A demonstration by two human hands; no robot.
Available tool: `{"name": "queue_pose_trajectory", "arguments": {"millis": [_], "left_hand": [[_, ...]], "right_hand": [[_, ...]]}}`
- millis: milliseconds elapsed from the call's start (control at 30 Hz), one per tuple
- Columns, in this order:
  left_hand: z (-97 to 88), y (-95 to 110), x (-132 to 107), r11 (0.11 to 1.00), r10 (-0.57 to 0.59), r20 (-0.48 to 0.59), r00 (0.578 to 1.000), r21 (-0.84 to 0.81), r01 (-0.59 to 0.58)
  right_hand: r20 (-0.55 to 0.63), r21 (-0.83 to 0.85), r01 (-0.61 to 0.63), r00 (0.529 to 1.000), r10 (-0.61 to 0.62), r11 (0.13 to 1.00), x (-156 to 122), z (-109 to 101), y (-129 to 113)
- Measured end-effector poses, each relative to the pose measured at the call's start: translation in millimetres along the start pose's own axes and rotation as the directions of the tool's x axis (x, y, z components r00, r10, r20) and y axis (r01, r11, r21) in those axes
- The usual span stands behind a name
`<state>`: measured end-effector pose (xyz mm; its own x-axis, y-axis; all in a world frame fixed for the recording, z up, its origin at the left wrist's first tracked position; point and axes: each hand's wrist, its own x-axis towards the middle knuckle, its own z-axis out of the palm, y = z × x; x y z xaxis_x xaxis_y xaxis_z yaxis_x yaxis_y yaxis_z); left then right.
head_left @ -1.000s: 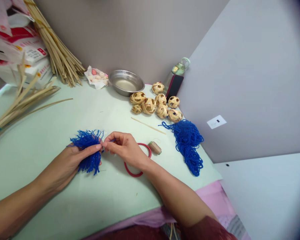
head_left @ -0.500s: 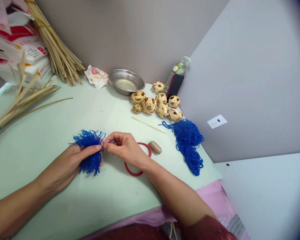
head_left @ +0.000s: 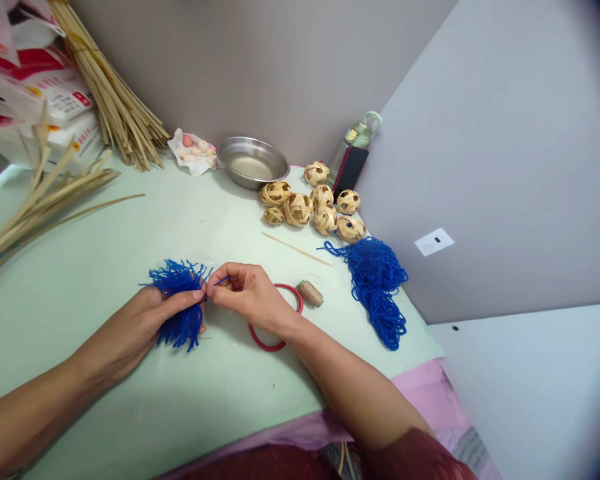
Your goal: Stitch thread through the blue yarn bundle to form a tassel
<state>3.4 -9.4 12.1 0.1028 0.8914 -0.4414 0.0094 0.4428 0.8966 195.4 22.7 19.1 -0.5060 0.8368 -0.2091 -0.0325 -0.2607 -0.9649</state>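
Observation:
My left hand is closed around a blue yarn tassel on the pale green table, thumb and forefinger pinching its middle. My right hand meets it from the right, fingers pinched on a thin blue strand at the tassel's waist. Under my right wrist lies a red ring, partly hidden. A small tan thread spool lies just right of that hand.
A heap of blue yarn lies at the right edge. Several woven bamboo balls, a thin stick, a metal bowl, a phone and a bottle stand behind. Bamboo strips and bags fill the back left.
Both hands stay pinched together at the tassel; the fingers have shifted only slightly. The view has drifted a little.

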Motion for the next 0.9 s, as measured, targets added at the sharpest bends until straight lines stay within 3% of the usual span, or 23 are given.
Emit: {"name": "queue_pose_trajectory", "arguments": {"millis": [400, 567, 700, 900], "left_hand": [[1.5, 4.3, -3.1, 0.994, -0.037, -0.038, 0.999, -0.105, 0.033], [-1.5, 0.0, -2.0, 1.000, 0.000, 0.014, 1.000, -0.001, 0.000], [-2.0, -0.8, -1.1, 0.999, -0.014, -0.027, 1.000, 0.032, 0.015], [2.4, 7.3, -4.3, 0.988, -0.082, -0.064, 0.995, -0.138, 0.072]], "right_hand": [[0.017, -0.003, -0.003, 1.000, 0.003, 1.000, -0.2, 0.1, -0.7], [0.009, -0.002, -0.022, 1.000, 0.022, 1.000, -0.6, 0.3, -2.4], [0.022, -0.004, 0.001, 1.000, -0.001, 1.000, -1.4, 0.8, -0.7], [0.004, -0.062, -0.028, 1.000, 0.029, 0.998, -2.4, 1.3, -1.2]]}}
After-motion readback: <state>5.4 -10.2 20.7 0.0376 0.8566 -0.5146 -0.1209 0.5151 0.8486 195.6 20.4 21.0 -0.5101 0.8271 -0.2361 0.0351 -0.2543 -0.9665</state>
